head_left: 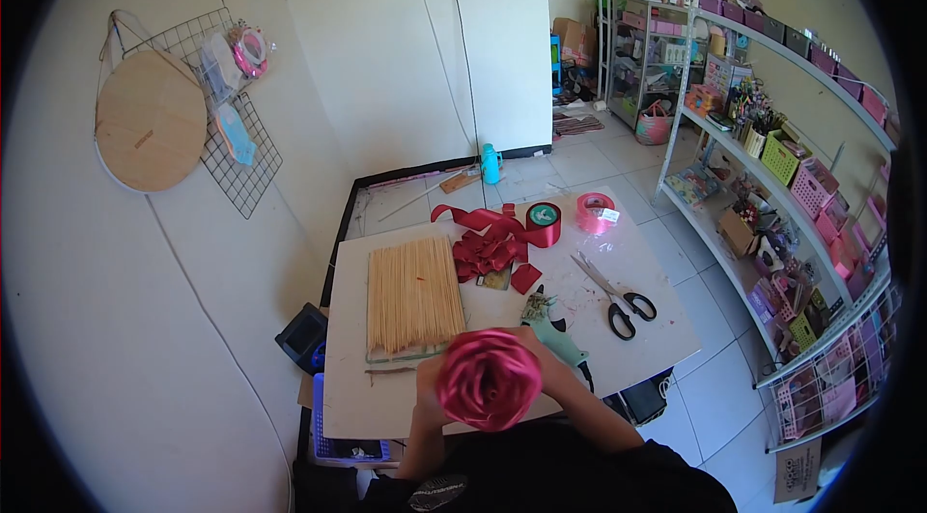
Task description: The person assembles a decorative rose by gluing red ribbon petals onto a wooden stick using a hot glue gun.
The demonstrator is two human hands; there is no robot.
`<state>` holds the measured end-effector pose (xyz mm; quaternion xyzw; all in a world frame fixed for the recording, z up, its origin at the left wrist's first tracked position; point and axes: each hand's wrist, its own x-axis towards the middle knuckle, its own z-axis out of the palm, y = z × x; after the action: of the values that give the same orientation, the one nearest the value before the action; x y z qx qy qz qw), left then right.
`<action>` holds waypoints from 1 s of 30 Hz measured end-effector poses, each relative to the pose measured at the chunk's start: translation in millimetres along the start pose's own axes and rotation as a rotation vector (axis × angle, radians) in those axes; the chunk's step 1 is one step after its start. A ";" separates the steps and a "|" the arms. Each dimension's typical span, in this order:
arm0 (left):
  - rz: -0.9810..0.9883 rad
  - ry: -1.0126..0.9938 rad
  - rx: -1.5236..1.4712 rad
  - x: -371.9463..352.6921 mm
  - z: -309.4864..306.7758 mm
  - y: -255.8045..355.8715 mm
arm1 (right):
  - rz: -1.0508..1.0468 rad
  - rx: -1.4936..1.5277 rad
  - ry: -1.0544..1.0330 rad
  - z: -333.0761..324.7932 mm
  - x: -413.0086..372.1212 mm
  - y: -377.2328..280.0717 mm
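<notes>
A large dark red ribbon rose (490,379) is held up close to the camera, above the table's near edge. My left hand (428,387) is at its left side and my right hand (543,358) at its right side; the petals cover most of both hands, so the fingers are hidden. Just beyond the rose lies a wide bundle of thin wooden sticks (415,296). Cut pieces of red satin ribbon (488,254) are heaped beside it, near a roll of red ribbon (544,223). A pale green glue gun (555,334) rests to the right of the rose.
Black-handled scissors (618,299) lie open on the white table (666,344), right of the glue gun. A pink tape roll (596,211) sits at the far edge. A teal flask (491,165) stands on the floor beyond. Loaded metal shelves (763,175) line the right side.
</notes>
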<state>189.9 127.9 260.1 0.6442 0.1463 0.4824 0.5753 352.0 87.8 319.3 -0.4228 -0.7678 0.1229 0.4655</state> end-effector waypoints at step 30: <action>0.004 0.244 0.273 51.6 26.6 35.7 | 0.153 0.094 -0.087 14.3 7.3 19.4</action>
<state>223.1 139.8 318.3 0.6532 0.2778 0.5338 0.4596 349.1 108.2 304.8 -0.4524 -0.7460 0.2121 0.4403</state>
